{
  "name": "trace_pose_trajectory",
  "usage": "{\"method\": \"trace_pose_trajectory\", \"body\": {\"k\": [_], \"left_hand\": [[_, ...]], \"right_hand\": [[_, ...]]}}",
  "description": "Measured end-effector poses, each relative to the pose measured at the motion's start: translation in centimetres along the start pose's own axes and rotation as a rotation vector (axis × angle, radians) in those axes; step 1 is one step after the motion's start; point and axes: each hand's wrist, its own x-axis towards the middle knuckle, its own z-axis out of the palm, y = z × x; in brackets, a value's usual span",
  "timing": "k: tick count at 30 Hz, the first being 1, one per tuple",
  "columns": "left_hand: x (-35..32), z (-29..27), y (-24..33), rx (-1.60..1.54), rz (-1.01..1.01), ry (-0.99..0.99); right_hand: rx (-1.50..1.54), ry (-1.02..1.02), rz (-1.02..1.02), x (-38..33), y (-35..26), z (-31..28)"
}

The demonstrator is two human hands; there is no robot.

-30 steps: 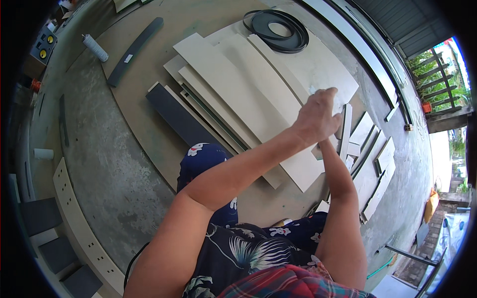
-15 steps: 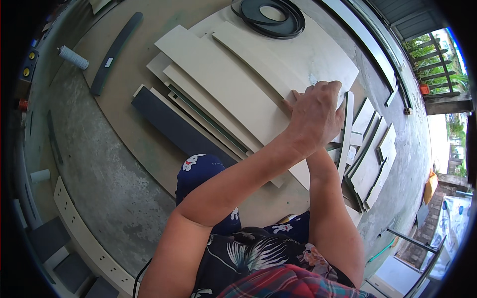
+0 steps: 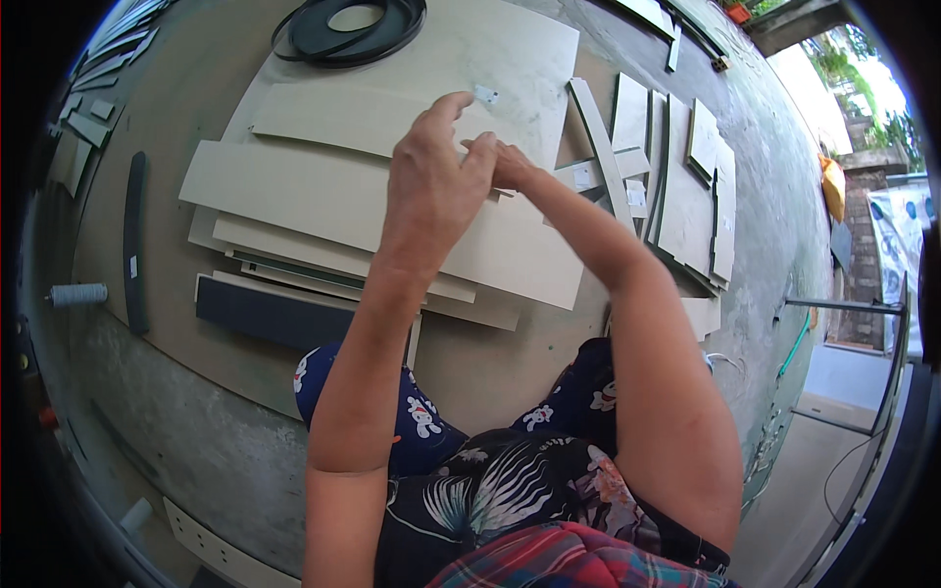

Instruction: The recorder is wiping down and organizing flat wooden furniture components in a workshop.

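My left hand [image 3: 431, 171] is raised over a stack of beige boards, its thumb and index finger apart with nothing visible between them. Close beside it, my right hand [image 3: 510, 167] reaches in from the right, low over the boards. My left thumb partly covers its fingers, so whether they hold something is hidden. Beneath both hands lie a narrow beige board [image 3: 323, 116] and a wider beige board [image 3: 284, 186], on top of a large pale panel [image 3: 529, 49]. A small whitish patch [image 3: 485, 95] shows on that panel just beyond my hands.
A black coil of flat strip [image 3: 353, 44] lies on the panel's far left. Cut panels [image 3: 686, 206] and a narrow slat [image 3: 600, 147] lie to the right. A dark board [image 3: 265, 312] is near my knee; a curved dark strip [image 3: 135, 245] and a grey cylinder [image 3: 76, 294] lie farther left.
My left hand has opened from a closed grip and drawn away from my right hand, which now shows. The view has turned, shifting the boards to the left.
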Motion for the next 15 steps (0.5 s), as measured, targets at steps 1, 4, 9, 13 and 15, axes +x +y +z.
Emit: {"method": "trace_pose_trajectory", "body": {"k": [1, 4, 9, 13, 15], "left_hand": [[-0.2, 0.2, -0.4, 0.025, -0.005, 0.008], [-0.6, 1.3, 0.0, 0.029, -0.038, -0.046], [-1.4, 4.0, -0.6, 0.141, -0.046, -0.123], [-2.1, 6.8, -0.9, 0.192, -0.035, -0.211], [-2.3, 8.8, -1.1, 0.207, -0.024, -0.25]], "right_hand": [[-0.007, -0.044, 0.011, -1.6, 1.7, -0.8], [-0.007, -0.091, 0.229, -8.8, 9.5, -2.3], [-0.056, 0.013, 0.947, -22.1, 18.2, 1.9], [0.079, 0.08, 1.145, -27.6, 20.7, 6.3], [0.107, 0.193, 1.117, -29.5, 22.0, 8.5]]}}
